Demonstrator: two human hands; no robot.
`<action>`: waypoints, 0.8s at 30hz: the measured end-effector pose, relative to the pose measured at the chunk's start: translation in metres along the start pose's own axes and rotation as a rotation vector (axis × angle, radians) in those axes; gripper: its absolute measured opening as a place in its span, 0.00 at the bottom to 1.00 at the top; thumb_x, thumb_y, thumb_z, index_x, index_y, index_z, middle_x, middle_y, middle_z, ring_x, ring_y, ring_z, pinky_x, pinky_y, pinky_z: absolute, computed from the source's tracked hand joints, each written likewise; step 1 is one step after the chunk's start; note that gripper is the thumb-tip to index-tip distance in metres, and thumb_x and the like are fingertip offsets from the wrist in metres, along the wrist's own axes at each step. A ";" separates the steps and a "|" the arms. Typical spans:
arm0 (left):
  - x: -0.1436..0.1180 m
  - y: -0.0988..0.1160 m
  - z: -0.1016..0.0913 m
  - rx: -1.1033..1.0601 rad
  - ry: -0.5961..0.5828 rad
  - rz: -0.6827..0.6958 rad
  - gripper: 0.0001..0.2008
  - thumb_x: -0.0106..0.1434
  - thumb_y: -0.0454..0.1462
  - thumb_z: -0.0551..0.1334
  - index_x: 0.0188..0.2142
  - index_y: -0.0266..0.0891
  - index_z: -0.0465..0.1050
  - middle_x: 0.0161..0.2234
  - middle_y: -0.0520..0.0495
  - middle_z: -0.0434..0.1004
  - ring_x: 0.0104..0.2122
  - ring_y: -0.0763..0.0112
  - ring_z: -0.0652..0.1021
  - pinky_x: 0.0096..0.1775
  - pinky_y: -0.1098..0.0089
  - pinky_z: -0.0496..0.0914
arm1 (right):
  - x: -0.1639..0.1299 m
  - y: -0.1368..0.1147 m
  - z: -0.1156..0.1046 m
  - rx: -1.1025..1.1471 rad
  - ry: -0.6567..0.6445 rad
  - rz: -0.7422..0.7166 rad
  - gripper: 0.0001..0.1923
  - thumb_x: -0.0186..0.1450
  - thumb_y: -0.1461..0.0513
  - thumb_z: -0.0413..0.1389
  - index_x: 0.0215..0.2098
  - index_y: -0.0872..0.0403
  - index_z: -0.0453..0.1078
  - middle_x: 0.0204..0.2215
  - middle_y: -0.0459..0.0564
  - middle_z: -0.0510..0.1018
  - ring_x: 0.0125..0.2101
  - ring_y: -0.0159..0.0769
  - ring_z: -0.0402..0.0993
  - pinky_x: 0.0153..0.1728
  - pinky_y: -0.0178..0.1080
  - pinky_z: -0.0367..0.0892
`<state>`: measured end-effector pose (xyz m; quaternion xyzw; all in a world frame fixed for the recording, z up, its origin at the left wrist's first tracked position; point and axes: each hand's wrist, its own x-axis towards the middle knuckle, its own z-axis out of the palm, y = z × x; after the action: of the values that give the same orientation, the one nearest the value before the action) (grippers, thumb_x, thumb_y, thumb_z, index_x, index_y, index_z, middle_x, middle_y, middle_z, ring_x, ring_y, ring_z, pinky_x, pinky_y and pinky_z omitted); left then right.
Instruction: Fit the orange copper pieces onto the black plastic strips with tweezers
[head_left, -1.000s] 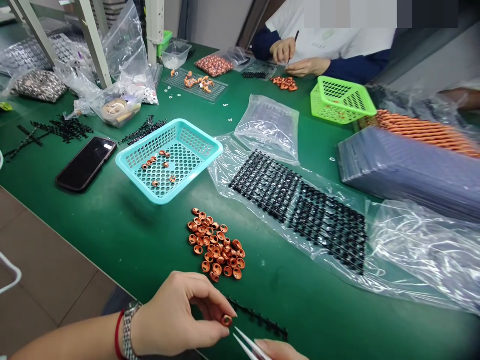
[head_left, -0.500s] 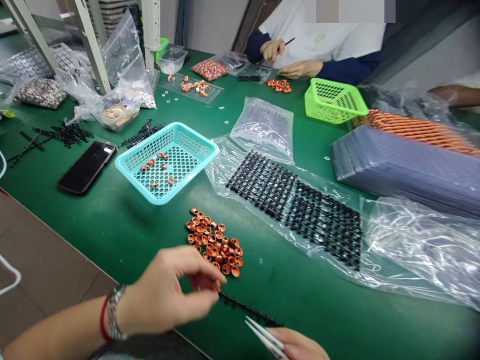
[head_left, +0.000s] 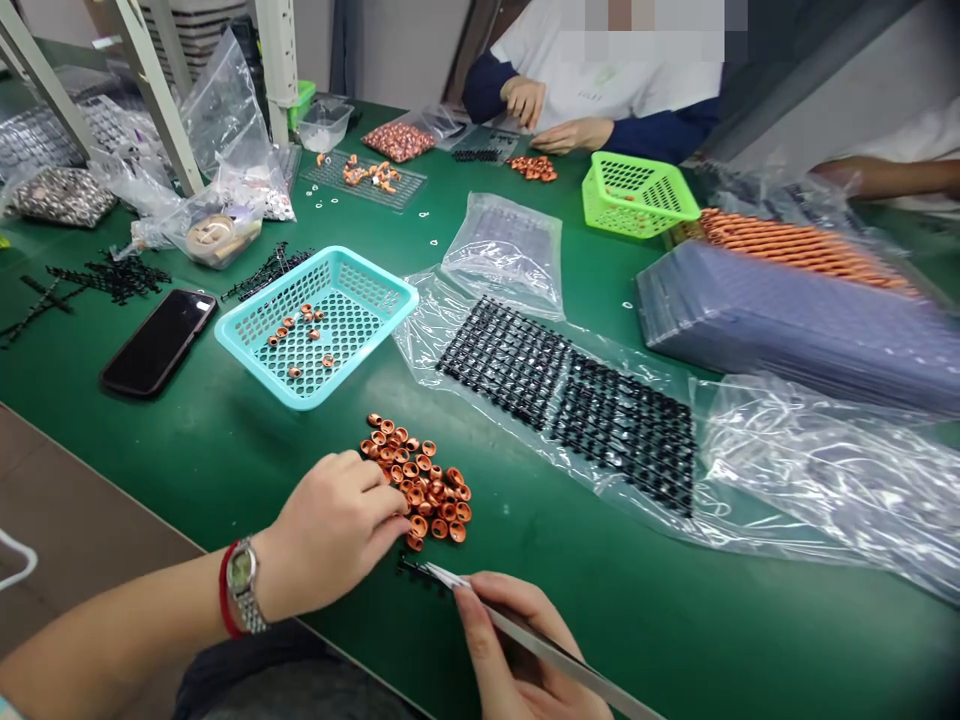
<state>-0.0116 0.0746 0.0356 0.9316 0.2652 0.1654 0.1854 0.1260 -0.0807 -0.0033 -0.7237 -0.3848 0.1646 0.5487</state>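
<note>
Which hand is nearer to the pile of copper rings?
Left. The left hand has its fingertips at the near edge of the pile of copper rings. The right hand sits lower, holding tweezers whose tips stop just short of the pile.

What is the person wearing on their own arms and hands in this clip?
Both hands are bare, with no gloves. The left hand has a bare forearm with no sleeve showing; at the wrist sit a metal wristwatch with a pale round face and a thin red band just behind it. The right hand shows no rings or bands; its wrist is out of frame.
</note>
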 end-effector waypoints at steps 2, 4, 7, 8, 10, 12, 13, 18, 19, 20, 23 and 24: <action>-0.006 0.007 0.008 0.014 -0.054 -0.035 0.06 0.69 0.33 0.69 0.34 0.38 0.79 0.32 0.49 0.81 0.33 0.62 0.76 0.36 0.62 0.69 | 0.003 0.004 -0.002 -0.053 -0.073 -0.084 0.08 0.69 0.56 0.65 0.35 0.50 0.79 0.29 0.46 0.83 0.25 0.33 0.80 0.26 0.30 0.74; -0.007 0.008 0.010 0.007 -0.095 -0.070 0.05 0.69 0.32 0.69 0.35 0.38 0.78 0.33 0.48 0.80 0.34 0.61 0.77 0.37 0.62 0.69 | 0.004 0.007 -0.002 -0.078 -0.086 -0.126 0.05 0.70 0.58 0.64 0.36 0.50 0.78 0.29 0.46 0.83 0.25 0.32 0.81 0.26 0.29 0.74; -0.006 0.005 0.009 -0.045 -0.127 -0.100 0.05 0.69 0.32 0.68 0.35 0.39 0.77 0.34 0.49 0.80 0.35 0.61 0.77 0.38 0.63 0.70 | 0.003 0.006 0.002 -0.083 -0.084 -0.149 0.04 0.70 0.59 0.64 0.38 0.50 0.78 0.31 0.46 0.83 0.28 0.33 0.82 0.29 0.29 0.76; -0.006 0.004 0.008 -0.065 -0.127 -0.106 0.05 0.70 0.31 0.68 0.35 0.39 0.76 0.34 0.49 0.80 0.36 0.62 0.78 0.38 0.64 0.70 | 0.002 0.006 0.004 -0.080 -0.083 -0.150 0.04 0.70 0.59 0.64 0.38 0.50 0.78 0.32 0.46 0.83 0.29 0.33 0.83 0.30 0.29 0.76; -0.005 0.003 0.008 -0.100 -0.119 -0.117 0.06 0.70 0.30 0.68 0.36 0.40 0.76 0.34 0.49 0.80 0.36 0.62 0.78 0.39 0.65 0.71 | 0.002 0.005 0.006 -0.078 -0.086 -0.145 0.04 0.70 0.59 0.64 0.38 0.50 0.78 0.31 0.46 0.83 0.28 0.33 0.82 0.28 0.29 0.76; -0.005 0.002 0.009 -0.132 -0.113 -0.127 0.06 0.69 0.29 0.67 0.36 0.39 0.77 0.34 0.49 0.81 0.37 0.62 0.78 0.39 0.65 0.72 | 0.002 0.005 0.008 -0.080 -0.091 -0.127 0.05 0.70 0.59 0.64 0.37 0.51 0.78 0.30 0.46 0.83 0.26 0.33 0.81 0.26 0.30 0.75; -0.006 0.001 0.010 -0.146 -0.110 -0.129 0.06 0.69 0.28 0.67 0.36 0.39 0.77 0.34 0.49 0.81 0.37 0.62 0.79 0.40 0.66 0.72 | 0.002 0.005 0.008 -0.082 -0.094 -0.116 0.05 0.70 0.58 0.64 0.37 0.51 0.78 0.30 0.46 0.82 0.25 0.33 0.80 0.25 0.30 0.74; -0.015 0.007 0.008 -0.234 -0.013 -0.113 0.09 0.68 0.26 0.66 0.34 0.39 0.77 0.33 0.49 0.81 0.36 0.64 0.79 0.39 0.68 0.72 | 0.003 0.006 0.009 -0.063 -0.093 -0.097 0.06 0.71 0.57 0.63 0.36 0.51 0.78 0.30 0.46 0.82 0.25 0.32 0.80 0.26 0.29 0.74; -0.018 0.009 0.008 -0.272 0.008 -0.102 0.09 0.69 0.25 0.66 0.34 0.39 0.76 0.34 0.50 0.82 0.36 0.65 0.79 0.39 0.69 0.72 | 0.002 0.006 0.008 -0.054 -0.093 -0.099 0.06 0.70 0.58 0.63 0.36 0.51 0.78 0.30 0.46 0.82 0.25 0.32 0.80 0.26 0.29 0.74; -0.023 0.012 0.008 -0.309 0.020 -0.084 0.09 0.69 0.26 0.65 0.35 0.39 0.76 0.34 0.50 0.83 0.35 0.66 0.79 0.39 0.69 0.72 | 0.002 0.006 0.008 -0.045 -0.095 -0.097 0.06 0.70 0.58 0.64 0.36 0.51 0.78 0.30 0.46 0.83 0.25 0.32 0.80 0.27 0.29 0.75; -0.037 0.020 0.014 -0.332 -0.002 -0.027 0.08 0.72 0.27 0.62 0.36 0.39 0.76 0.33 0.50 0.84 0.32 0.67 0.79 0.36 0.69 0.71 | 0.003 0.006 0.008 -0.026 -0.103 -0.082 0.05 0.70 0.59 0.64 0.36 0.51 0.78 0.30 0.47 0.83 0.27 0.34 0.82 0.29 0.30 0.77; -0.041 0.021 0.017 -0.308 -0.009 -0.015 0.09 0.73 0.28 0.61 0.37 0.39 0.76 0.33 0.50 0.84 0.31 0.66 0.79 0.35 0.69 0.71 | 0.003 0.006 0.008 -0.014 -0.106 -0.078 0.05 0.70 0.59 0.64 0.35 0.51 0.79 0.30 0.47 0.84 0.29 0.35 0.83 0.30 0.31 0.78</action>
<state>-0.0287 0.0308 0.0216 0.8910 0.2426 0.1984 0.3284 0.1254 -0.0736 -0.0111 -0.7022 -0.4422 0.1783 0.5288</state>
